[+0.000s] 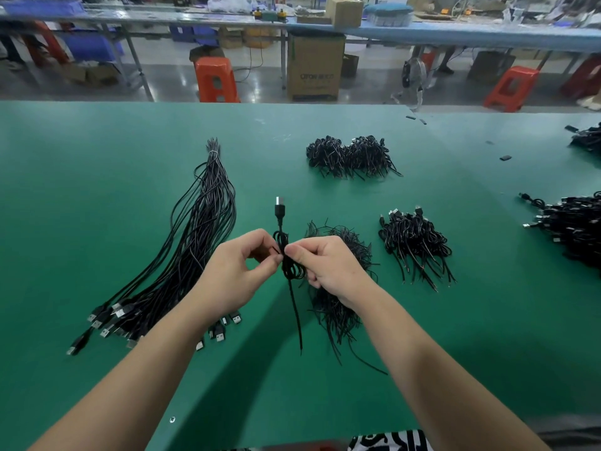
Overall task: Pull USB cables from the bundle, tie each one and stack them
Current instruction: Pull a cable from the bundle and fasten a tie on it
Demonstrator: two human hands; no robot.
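On the green table the untied bundle fans out at left, with stacks of finished cables lying beyond and to the right. The left hand and right hand are raised over the table's middle, each pinching the coiled cable at its waist, plug standing upward and tail hanging down. It looks light, thin and springy, so the coil is best held at the crossing, tightly.
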